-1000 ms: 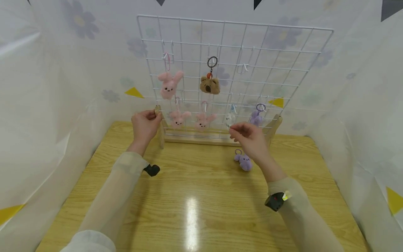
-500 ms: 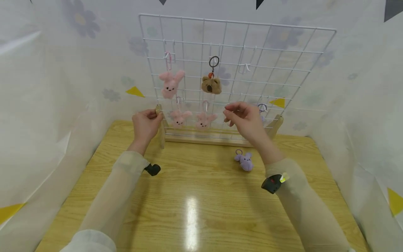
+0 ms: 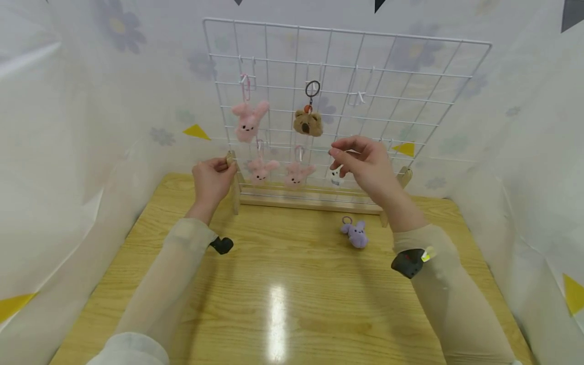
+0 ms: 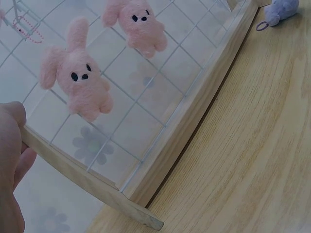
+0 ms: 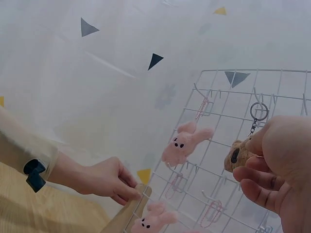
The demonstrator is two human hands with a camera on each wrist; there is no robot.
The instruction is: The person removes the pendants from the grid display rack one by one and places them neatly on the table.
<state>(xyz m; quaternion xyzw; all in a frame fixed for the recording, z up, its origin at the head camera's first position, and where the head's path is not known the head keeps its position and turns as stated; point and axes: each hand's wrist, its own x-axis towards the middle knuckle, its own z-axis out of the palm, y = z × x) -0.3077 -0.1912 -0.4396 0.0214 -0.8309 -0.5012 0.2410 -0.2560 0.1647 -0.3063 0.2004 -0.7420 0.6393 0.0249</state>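
Observation:
My left hand [image 3: 213, 180] grips the top of the wooden end post [image 3: 232, 175] of a white wire grid rack [image 3: 347, 32]. The right hand [image 3: 367, 165] is raised before the grid's right half, fingers loosely bent, with nothing seen held. Just below its fingertips hangs a white plush keychain [image 3: 336, 176], partly covered by the hand. Pink bunny keychains [image 3: 248, 121] hang on the left hooks. A brown bear keychain [image 3: 307, 122] on a dark ring hangs at top middle. On the table lies a purple bunny keychain [image 3: 357, 234] with a purple ring.
A hook [image 3: 360, 97] at the grid's upper right bears no keychain. The wooden table [image 3: 228, 294] lies before the rack. Pale patterned sheeting [image 3: 91, 126] stands behind and beside it. The hanging purple keychain is hidden by my right hand.
My right hand has risen from beside the white plush to a spot above it, uncovering the plush's lower part. The left hand has kept its grip on the post.

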